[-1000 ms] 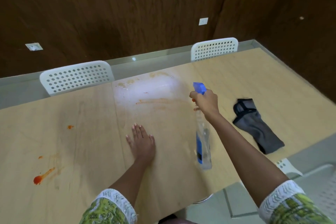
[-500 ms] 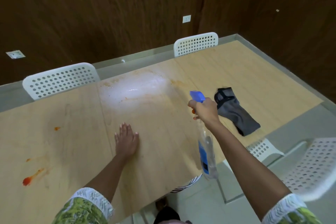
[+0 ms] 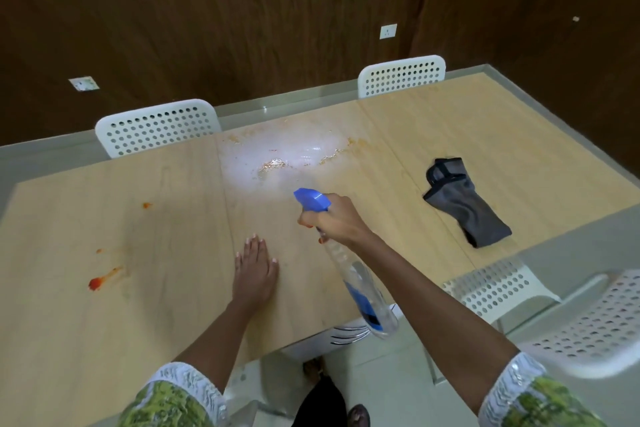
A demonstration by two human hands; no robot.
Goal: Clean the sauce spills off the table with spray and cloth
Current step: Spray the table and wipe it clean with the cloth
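Observation:
My right hand (image 3: 334,220) grips a clear spray bottle (image 3: 363,288) by its blue trigger head, nozzle aimed at the far middle of the light wooden table (image 3: 398,204). A wet, glossy sprayed patch with orange sauce smears (image 3: 277,163) lies there. My left hand (image 3: 254,270) rests flat on the table, fingers apart, holding nothing. A red sauce streak (image 3: 102,279) and a small orange spot (image 3: 147,205) mark the left side. A grey cloth (image 3: 464,201) lies crumpled on the right side, untouched.
Two white perforated chairs (image 3: 156,126) (image 3: 401,74) stand at the table's far edge against a dark wood wall. Two more white chairs (image 3: 498,291) (image 3: 595,326) sit at the near right. The table's near edge runs just under my arms.
The view has shifted, so the table sits differently in frame. The wet patch at the far middle looks glossier with sauce lifting. My left hand has stayed flat; my right still holds the bottle.

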